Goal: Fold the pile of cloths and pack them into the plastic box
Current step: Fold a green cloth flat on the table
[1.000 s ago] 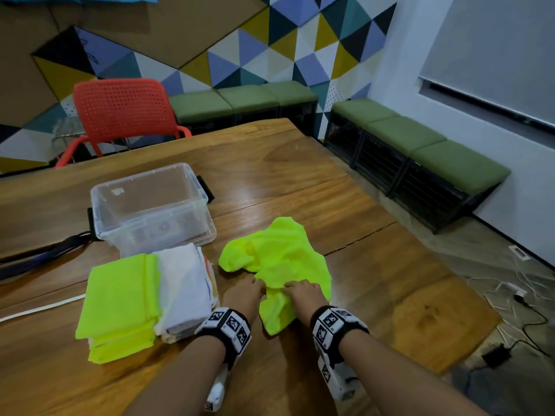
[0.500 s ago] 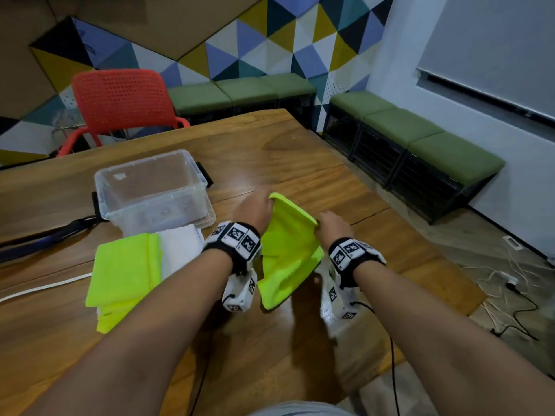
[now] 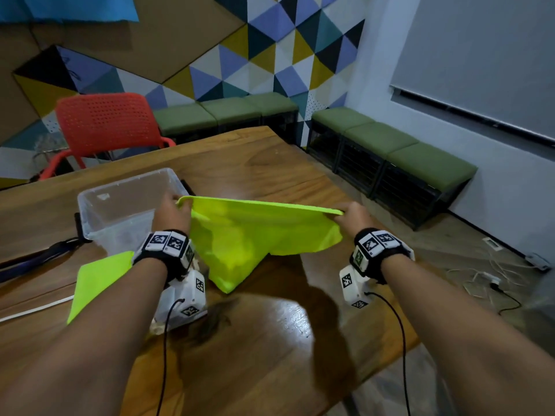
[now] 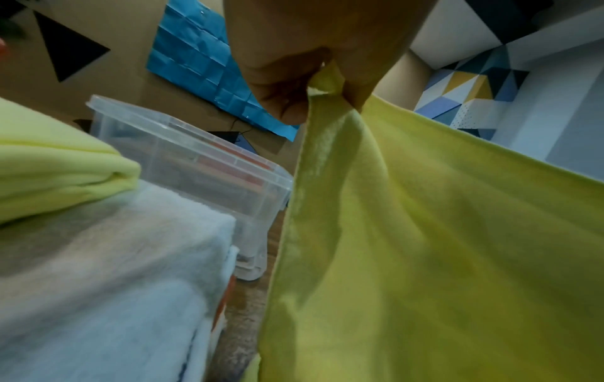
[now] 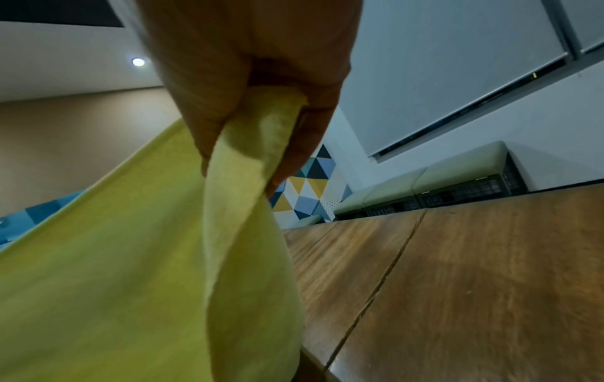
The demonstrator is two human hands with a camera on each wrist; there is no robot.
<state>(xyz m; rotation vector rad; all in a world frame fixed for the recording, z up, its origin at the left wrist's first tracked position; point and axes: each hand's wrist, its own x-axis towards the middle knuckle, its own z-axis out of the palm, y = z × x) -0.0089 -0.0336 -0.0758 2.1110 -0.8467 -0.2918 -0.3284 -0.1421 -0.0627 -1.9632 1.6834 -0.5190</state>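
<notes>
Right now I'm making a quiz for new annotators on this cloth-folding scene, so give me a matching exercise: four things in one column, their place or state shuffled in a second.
Things:
1. yellow cloth
2. plastic box
3. red chair
4. white cloth

States:
A. behind the table's far edge
B. on the pile beside the box
C. stretched in the air between both hands
D. open, with no cloth inside

Pairs: 1-C, 2-D, 3-A, 4-B

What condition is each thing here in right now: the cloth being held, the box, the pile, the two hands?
Yellow cloth: unfolded, stretched in the air between both hands.
Plastic box: open, no cloths inside.
Pile of cloths: stacked on the table, beside the box.
Left hand: pinching one top corner.
Right hand: pinching the other.
</notes>
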